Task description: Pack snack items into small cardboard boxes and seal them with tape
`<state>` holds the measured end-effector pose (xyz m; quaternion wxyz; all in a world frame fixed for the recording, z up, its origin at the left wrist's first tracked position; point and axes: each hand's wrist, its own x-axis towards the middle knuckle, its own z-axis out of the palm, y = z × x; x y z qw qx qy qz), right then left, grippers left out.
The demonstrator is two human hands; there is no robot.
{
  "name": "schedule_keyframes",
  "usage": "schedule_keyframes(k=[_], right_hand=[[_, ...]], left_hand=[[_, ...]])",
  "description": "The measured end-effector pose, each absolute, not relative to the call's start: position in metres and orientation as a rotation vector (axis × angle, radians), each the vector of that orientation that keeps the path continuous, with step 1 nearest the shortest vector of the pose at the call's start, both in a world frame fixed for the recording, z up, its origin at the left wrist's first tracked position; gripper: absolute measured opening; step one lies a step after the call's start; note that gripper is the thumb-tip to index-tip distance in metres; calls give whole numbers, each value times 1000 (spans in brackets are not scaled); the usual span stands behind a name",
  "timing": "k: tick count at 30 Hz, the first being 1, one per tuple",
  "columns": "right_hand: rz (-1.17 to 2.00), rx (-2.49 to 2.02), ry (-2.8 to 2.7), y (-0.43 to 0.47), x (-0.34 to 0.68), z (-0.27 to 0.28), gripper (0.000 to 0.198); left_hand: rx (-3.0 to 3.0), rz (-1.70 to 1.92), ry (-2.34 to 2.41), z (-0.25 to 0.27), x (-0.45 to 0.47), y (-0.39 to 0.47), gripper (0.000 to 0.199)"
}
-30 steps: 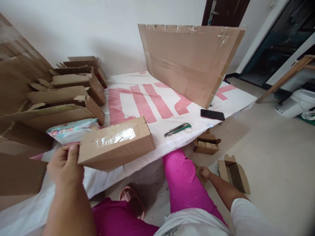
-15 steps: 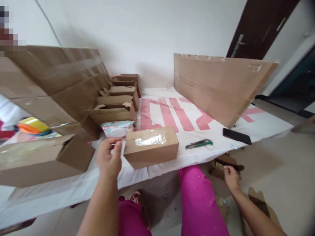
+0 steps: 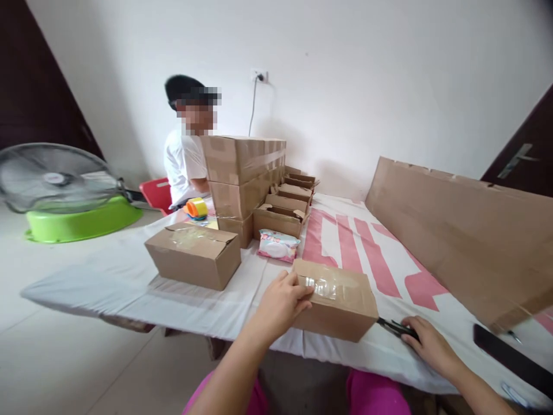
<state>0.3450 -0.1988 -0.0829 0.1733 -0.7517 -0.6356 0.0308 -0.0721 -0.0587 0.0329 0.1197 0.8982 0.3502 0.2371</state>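
My left hand (image 3: 283, 300) lies on the left end of a closed cardboard box (image 3: 339, 314), its fingers bent over the top by a strip of clear shiny tape. To the right, my right hand (image 3: 432, 346) has its fingers around the handle of a utility knife (image 3: 391, 327), which lies low on the cloth, its front end beside the box's right end. Behind the box sits a pack of wet wipes (image 3: 279, 246). Another taped cardboard box (image 3: 194, 259) stands to the left.
Stacked cartons (image 3: 235, 173) and several open boxes (image 3: 276, 216) run toward the wall. A large cardboard panel (image 3: 458, 236) stands at right, near a black phone (image 3: 514, 360). Tape rolls (image 3: 196, 207) lie near a seated person (image 3: 184, 161). A fan (image 3: 56, 178) is at far left.
The view has swung left. My right hand has come up from an open box below the table onto the utility knife. My left hand has moved from beside the box onto it.
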Motion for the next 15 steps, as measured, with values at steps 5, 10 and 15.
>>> schedule_keyframes(k=[5,10,15], right_hand=[[-113,-2050,-1600,-163,306,-14,37],[36,-1628,-2229,-111,198,76,40],[-12,-1591,-2656,-73,128,104,49]], left_hand=[[2589,595,1021,39,-77,-56,31],[2521,574,1023,38,-78,-51,36],[2443,637,999,36,-76,-50,33]])
